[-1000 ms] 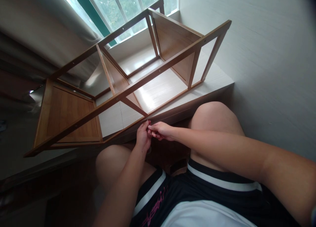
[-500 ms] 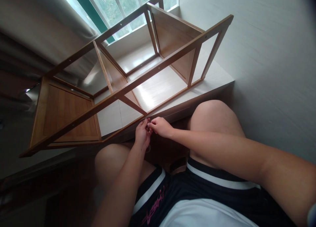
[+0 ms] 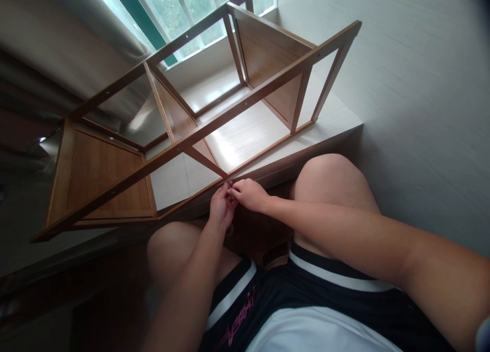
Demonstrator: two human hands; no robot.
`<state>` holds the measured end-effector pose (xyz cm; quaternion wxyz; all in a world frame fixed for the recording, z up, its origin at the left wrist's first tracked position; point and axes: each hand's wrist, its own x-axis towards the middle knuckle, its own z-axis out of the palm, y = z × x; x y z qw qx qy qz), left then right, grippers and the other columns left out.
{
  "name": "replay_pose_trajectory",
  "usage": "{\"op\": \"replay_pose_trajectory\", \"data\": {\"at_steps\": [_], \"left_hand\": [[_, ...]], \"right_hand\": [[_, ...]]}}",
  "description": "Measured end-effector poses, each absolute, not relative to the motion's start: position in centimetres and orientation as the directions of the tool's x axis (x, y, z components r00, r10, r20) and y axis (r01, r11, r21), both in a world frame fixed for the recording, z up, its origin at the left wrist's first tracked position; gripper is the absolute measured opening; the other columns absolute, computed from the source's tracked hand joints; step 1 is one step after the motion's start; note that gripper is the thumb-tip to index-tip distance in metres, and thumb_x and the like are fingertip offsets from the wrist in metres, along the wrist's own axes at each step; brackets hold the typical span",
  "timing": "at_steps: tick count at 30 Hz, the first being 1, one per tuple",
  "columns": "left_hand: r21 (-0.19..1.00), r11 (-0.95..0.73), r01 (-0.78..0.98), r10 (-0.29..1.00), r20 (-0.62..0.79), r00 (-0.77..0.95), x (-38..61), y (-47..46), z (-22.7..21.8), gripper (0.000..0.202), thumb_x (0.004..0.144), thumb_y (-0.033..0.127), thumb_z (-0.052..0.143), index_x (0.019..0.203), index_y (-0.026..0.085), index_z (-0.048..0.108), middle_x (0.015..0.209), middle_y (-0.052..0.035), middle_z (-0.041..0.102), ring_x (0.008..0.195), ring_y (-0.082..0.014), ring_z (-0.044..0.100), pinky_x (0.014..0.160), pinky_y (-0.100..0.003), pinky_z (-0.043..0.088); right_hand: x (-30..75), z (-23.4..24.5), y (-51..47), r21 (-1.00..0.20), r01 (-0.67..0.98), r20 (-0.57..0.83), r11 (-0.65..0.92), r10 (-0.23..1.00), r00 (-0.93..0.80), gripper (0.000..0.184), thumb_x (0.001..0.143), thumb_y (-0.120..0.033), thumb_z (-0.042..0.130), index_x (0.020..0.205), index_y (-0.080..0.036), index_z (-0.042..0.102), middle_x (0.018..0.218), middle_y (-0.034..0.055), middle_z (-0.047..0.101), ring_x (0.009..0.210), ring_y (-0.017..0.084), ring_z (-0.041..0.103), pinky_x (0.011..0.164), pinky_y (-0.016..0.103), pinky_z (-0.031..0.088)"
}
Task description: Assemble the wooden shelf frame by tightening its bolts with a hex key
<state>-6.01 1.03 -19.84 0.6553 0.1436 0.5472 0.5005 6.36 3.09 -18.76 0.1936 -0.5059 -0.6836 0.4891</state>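
Observation:
A brown wooden shelf rack (image 3: 191,140) lies on its side on a white platform (image 3: 252,137) under the window. My left hand (image 3: 221,209) and my right hand (image 3: 248,193) meet at the rack's near bottom rail, close to where a diagonal bar joins it. Both hands have their fingers pinched together, tip to tip, on something too small to make out. My bare knees flank the hands.
A white wall rises on the right. A window (image 3: 191,9) and a grey curtain (image 3: 76,50) stand behind the rack. Dark floor lies below the platform's edge on the left.
The hands have shifted slightly up toward the rail and stayed pinched together. The view has tilted a little; the rack has not moved.

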Motion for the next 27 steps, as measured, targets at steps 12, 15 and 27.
{"op": "replay_pose_trajectory", "data": {"at_steps": [12, 15, 27], "left_hand": [[0.77, 0.47, -0.431, 0.82, -0.562, -0.111, -6.1, 1.0, -19.8, 0.033, 0.074, 0.04, 0.068, 0.093, 0.015, 0.059, 0.056, 0.0042, 0.054, 0.042, -0.0059, 0.05, 0.044, -0.018, 0.042], [0.786, 0.451, -0.422, 0.828, -0.545, -0.13, -6.0, 0.9, -19.7, 0.032, 0.073, 0.04, 0.068, 0.09, 0.014, 0.059, 0.05, 0.0058, 0.05, 0.039, -0.0061, 0.048, 0.045, -0.018, 0.043], [0.825, 0.417, -0.38, 0.834, -0.514, -0.2, -5.6, 0.7, -20.0, 0.027, 0.073, 0.038, 0.067, 0.083, 0.015, 0.057, 0.048, 0.0066, 0.047, 0.038, -0.0041, 0.044, 0.044, -0.016, 0.037]], "right_hand": [[6.2, -20.2, 2.9, -0.628, -0.179, -0.488, -0.757, 0.563, -0.667, 0.03, 0.089, -0.041, 0.05, 0.083, -0.013, 0.059, 0.05, -0.0046, 0.047, 0.039, 0.003, 0.034, 0.04, 0.017, 0.026], [5.9, -20.2, 2.7, -0.697, -0.16, -0.485, -0.699, 0.624, -0.613, 0.031, 0.088, -0.04, 0.051, 0.08, -0.012, 0.059, 0.047, -0.0043, 0.047, 0.037, 0.003, 0.034, 0.038, 0.017, 0.024], [6.0, -19.9, 2.4, -0.718, -0.114, -0.491, -0.687, 0.615, -0.617, 0.032, 0.088, -0.04, 0.05, 0.074, -0.013, 0.057, 0.046, -0.0043, 0.047, 0.036, 0.004, 0.034, 0.037, 0.018, 0.025]]}}
